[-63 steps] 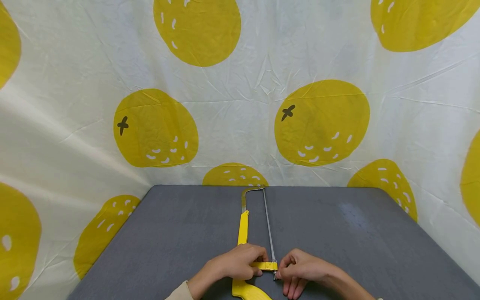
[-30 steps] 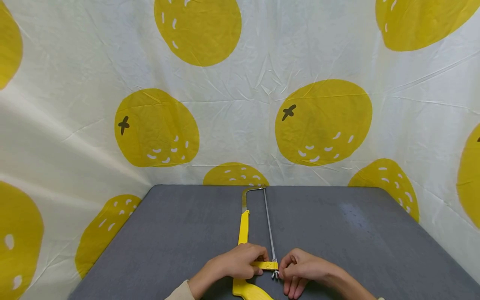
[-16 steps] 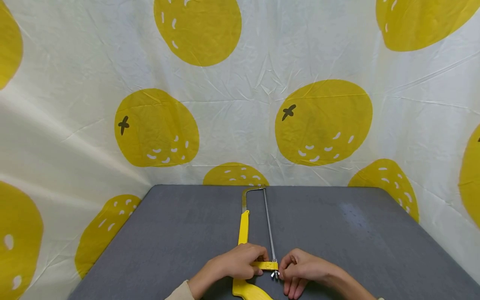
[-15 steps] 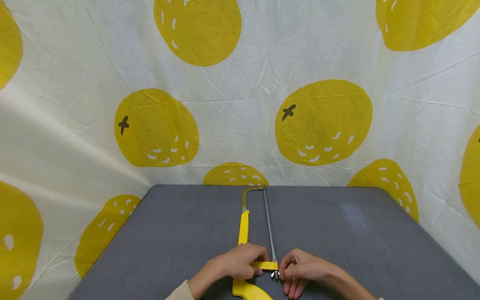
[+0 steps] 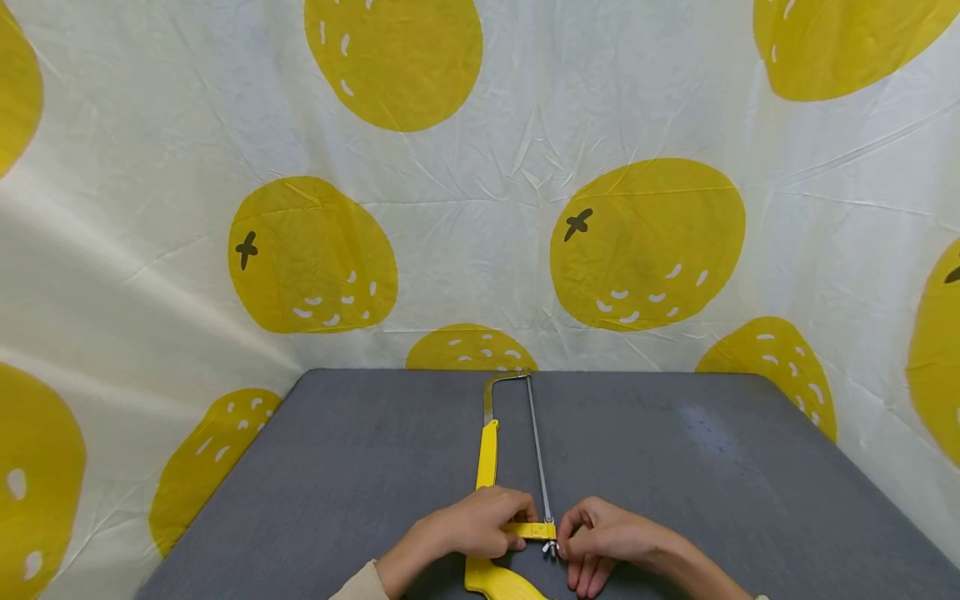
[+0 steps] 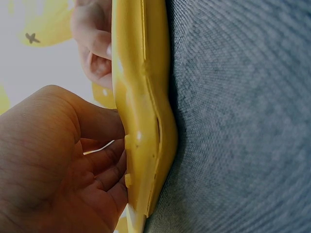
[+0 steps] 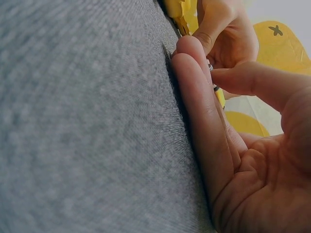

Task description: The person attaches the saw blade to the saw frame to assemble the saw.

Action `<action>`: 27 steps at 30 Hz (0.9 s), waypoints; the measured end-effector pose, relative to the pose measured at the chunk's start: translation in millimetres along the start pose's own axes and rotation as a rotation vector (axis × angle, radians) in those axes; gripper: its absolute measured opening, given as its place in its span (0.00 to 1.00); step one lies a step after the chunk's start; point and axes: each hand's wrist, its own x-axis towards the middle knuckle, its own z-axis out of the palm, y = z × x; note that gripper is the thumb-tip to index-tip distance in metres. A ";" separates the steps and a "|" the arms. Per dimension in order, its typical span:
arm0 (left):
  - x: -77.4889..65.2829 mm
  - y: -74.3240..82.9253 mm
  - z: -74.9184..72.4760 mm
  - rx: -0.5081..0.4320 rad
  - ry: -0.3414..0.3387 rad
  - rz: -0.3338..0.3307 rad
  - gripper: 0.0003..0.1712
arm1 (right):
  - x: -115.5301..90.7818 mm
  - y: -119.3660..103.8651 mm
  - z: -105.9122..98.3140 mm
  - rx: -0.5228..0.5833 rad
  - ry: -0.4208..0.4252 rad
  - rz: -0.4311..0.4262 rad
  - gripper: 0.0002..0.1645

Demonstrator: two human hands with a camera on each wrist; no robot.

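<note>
A hacksaw with a yellow frame lies on the grey table, its thin blade on the right side and its yellow handle toward me. My left hand grips the frame by the yellow cross arm that bears the blade's near end. Below that arm sticks out a small metal wing nut. The thumb and forefinger of my right hand pinch at it, other fingers resting on the table. In the left wrist view the handle hides part of my fingers.
The grey cloth-covered table runs back to a white curtain printed with yellow fruit. The saw's far end reaches almost to the table's back edge.
The wing nut has turned: its wings show at a different angle than two seconds ago. Both hands and the hacksaw have stayed in nearly the same place.
</note>
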 end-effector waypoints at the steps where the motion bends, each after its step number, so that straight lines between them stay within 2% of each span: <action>1: 0.2 -0.2 0.3 -0.002 0.000 -0.003 0.10 | 0.0 0.1 -0.1 0.000 -0.001 0.000 0.09; 8: 0.1 -0.8 0.7 0.027 0.008 0.014 0.09 | -0.1 0.7 -0.4 0.000 -0.003 -0.009 0.09; 14: 0.5 -2.9 0.3 0.013 -0.005 0.024 0.09 | 0.3 0.8 -0.3 -0.003 -0.002 -0.010 0.09; 22: 0.4 -0.2 0.2 -0.011 -0.007 -0.015 0.10 | 0.3 0.7 -0.6 -0.007 0.005 -0.009 0.09; 27: -1.1 1.8 -1.1 0.000 -0.007 -0.016 0.10 | 0.1 0.9 -1.1 -0.008 0.004 -0.001 0.08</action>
